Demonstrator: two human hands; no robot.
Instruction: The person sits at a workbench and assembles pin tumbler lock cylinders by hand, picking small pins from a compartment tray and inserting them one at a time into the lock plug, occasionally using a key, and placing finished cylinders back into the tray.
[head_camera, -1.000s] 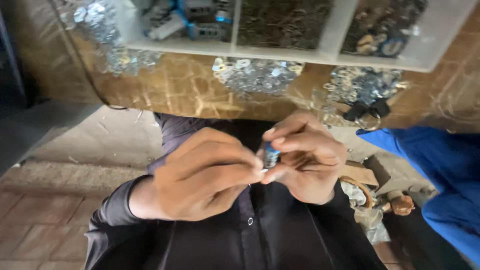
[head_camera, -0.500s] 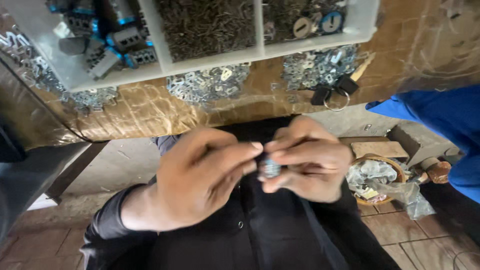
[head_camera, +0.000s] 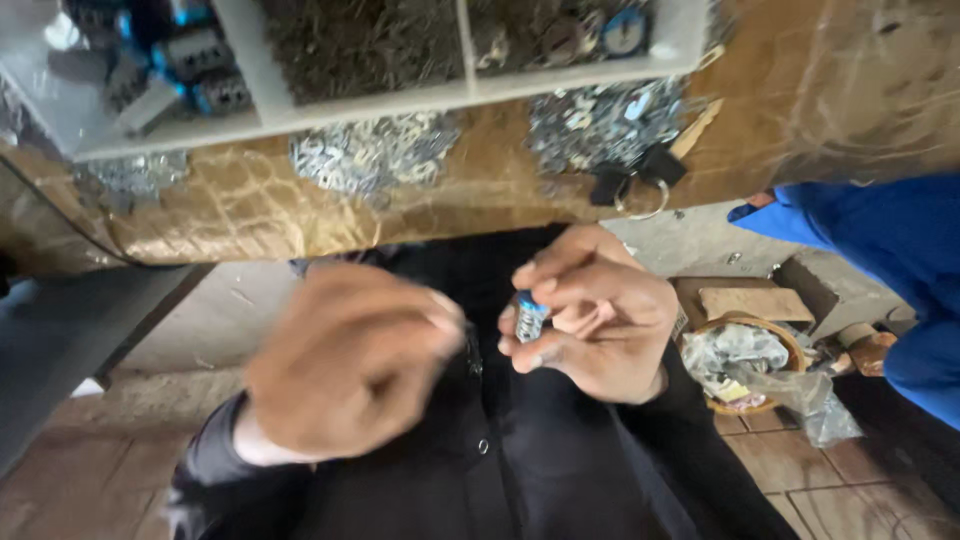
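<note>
- The tabletop (head_camera: 250, 215), brown and crackled in pattern, spans the upper part of the view; loose heaps of silvery metal parts (head_camera: 375, 155) lie on it along its near edge, with a dark key fob on a ring (head_camera: 635, 180) just beside the right-hand heap;
- A white compartment tray (head_camera: 300, 100) rests on the tabletop behind those heaps; its left compartment holds blue and grey parts (head_camera: 190, 70), its middle one a mass of small dark pieces (head_camera: 360, 40), its right one mixed round pieces, too blurred to tell apart;
- A person in blue clothing (head_camera: 880, 260) stands at the right edge, well apart from the hands;
- The wearer's own dark buttoned garment (head_camera: 480, 470) fills the lower middle, over a brick floor (head_camera: 60, 500);
- A basket (head_camera: 775, 340) holding crumpled clear plastic sits on the floor to the right, near a cardboard box (head_camera: 755, 300);
- The left hand (head_camera: 350, 360) is blurred, curled loosely into a fist just beside the right hand; whether it holds anything, I cannot tell;
- The right hand (head_camera: 600, 315) is clenched around a small metal spring with a blue cap (head_camera: 528, 318), thumb and fingertips pinching it upright in front of the chest, below the tabletop edge.
</note>
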